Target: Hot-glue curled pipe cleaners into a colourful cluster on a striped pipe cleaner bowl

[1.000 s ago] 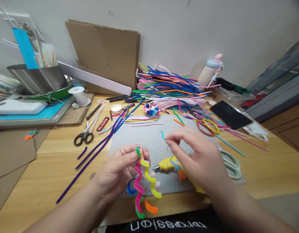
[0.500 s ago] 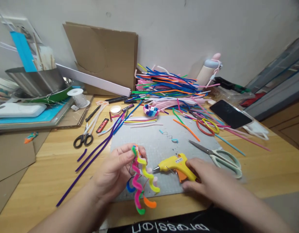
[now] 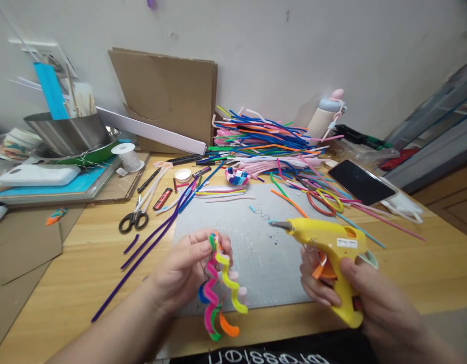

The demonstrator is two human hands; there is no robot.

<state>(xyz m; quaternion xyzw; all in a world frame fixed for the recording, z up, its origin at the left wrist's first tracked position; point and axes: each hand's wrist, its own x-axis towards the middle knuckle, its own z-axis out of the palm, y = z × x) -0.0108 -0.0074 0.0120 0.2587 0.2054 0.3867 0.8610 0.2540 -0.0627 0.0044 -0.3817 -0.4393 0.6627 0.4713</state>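
My left hand (image 3: 191,263) pinches the top of a bundle of wavy pipe cleaners (image 3: 210,298) in pink, yellow, green, orange and blue, whose curled ends hang down over the front of the grey cutting mat (image 3: 271,283). Gripped in my right hand (image 3: 366,288) is a yellow hot glue gun (image 3: 332,240) with an orange trigger, raised above the mat's right side. Its metal nozzle points left and is apart from the pipe cleaners. Beyond the nozzle lies a thin twisted wire (image 3: 260,213) with light-blue ends. The glue gun mostly hides the green-handled scissors behind it.
A heap of colourful pipe cleaners (image 3: 263,134) lies by the wall, with a braided ring (image 3: 237,175) before it. Black-handled scissors (image 3: 133,221) and purple pipe cleaners (image 3: 142,255) are at left. Red-and-yellow-handled scissors (image 3: 320,202) and a phone (image 3: 361,182) lie at right.
My right hand has picked up the glue gun from the mat, lifting it and moving it to the right. My left hand still holds the wavy pipe cleaners in nearly the same place.
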